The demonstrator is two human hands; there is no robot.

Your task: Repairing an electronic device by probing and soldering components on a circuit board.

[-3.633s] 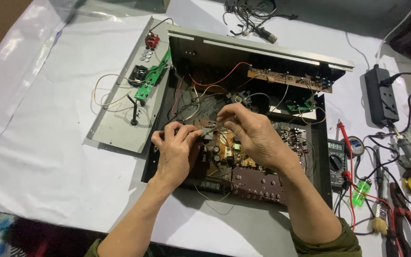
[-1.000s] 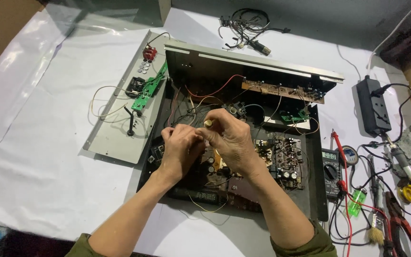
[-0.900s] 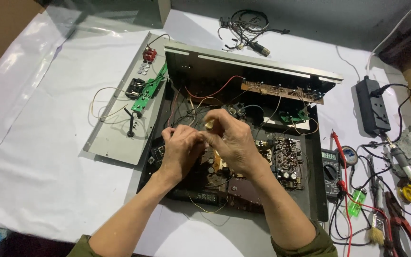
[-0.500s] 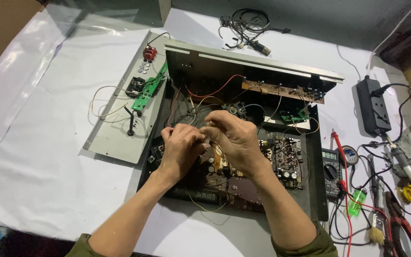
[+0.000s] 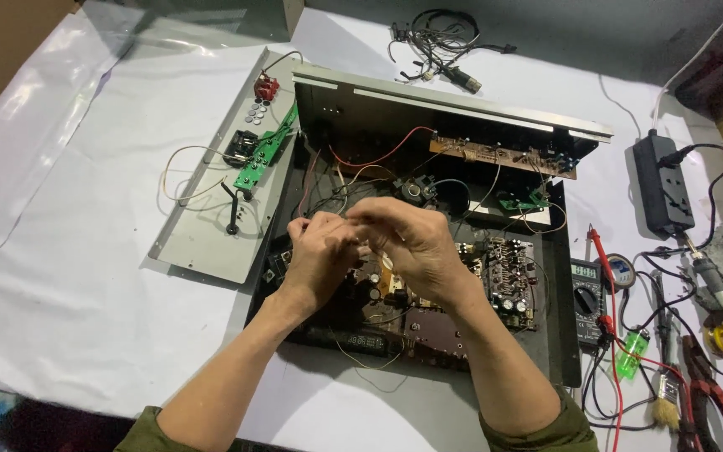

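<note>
An opened black electronics chassis [image 5: 562,351] lies on the white-covered table, with brown circuit boards [image 5: 508,272] and loose wires inside. My left hand [image 5: 320,255] and my right hand [image 5: 407,238] meet above the middle of the chassis. The fingertips of both pinch together around thin wires [image 5: 336,197] that rise from the boards. What exactly sits between the fingers is hidden by the hands. A narrow brown board [image 5: 504,155] stands along the raised back panel.
A detached grey panel [image 5: 202,234] with a green board [image 5: 265,155] and red terminals lies left of the chassis. To the right are a multimeter [image 5: 586,293] with red probes, a black power strip [image 5: 661,184], pliers, a brush and a soldering iron. A cable bundle [image 5: 441,38] lies at the back.
Both hands stayed close together over the chassis middle; the fingers shifted slightly on the wires. Since the oldest frame the view moved a little and the hands rose slightly.
</note>
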